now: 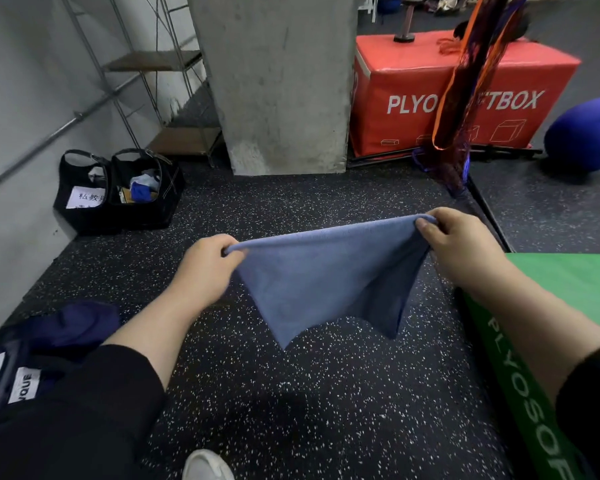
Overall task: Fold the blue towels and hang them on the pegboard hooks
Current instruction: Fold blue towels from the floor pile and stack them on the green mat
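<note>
Hands [205, 268] [461, 244] pinch blue towel [326, 278] corners, stretched between.

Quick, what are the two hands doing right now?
Left hand: closed, pinching one top corner of the blue towel.
Right hand: closed, pinching the other top corner; the towel hangs between them above the floor.

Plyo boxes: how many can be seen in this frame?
2. A red plyo box stands on the floor beyond the concrete pillar; a green plyo box sits at the right edge, partly behind the right forearm. Others may lie out of frame.
</note>
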A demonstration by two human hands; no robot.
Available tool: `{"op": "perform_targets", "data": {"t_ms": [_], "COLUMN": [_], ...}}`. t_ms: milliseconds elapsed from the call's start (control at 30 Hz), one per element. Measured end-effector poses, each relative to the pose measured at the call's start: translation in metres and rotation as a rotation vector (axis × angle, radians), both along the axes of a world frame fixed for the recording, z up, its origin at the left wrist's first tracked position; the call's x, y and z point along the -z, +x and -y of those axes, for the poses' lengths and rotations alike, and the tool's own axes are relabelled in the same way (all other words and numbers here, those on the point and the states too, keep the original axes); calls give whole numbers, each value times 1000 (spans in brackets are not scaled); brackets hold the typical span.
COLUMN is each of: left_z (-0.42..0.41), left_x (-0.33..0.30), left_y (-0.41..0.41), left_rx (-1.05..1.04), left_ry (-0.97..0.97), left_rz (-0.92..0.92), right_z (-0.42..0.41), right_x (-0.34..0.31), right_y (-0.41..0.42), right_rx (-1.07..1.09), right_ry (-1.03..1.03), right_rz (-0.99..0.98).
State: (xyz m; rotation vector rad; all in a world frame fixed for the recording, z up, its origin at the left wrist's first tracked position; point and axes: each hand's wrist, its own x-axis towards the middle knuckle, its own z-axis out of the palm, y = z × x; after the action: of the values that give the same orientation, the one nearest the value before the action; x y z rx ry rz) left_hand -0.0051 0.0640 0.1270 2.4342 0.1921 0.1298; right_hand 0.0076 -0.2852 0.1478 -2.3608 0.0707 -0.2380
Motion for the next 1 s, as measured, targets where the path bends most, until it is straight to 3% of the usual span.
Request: {"op": "perform_targets", "data": {"t_ms": [233,467,800,1000], "left_z": [14,45,121,128], "left_x": [3,10,1,3], "left_y": [-2,3,-15,-24], "left_rx": [-33,-205,-22,76], "left_ry": [-651,-835,-403,-336], "left_rz": [-10,-111,163,201], "right_z": [-6,-23,-80,-88], "right_x": [-2,6,13,13], "right_y": [-7,-7,-21,-26], "right_rx": [64,67,-117,-173], "right_ry": [114,419,673,886], "right_rz": [-81,-284,-431,-464]}}
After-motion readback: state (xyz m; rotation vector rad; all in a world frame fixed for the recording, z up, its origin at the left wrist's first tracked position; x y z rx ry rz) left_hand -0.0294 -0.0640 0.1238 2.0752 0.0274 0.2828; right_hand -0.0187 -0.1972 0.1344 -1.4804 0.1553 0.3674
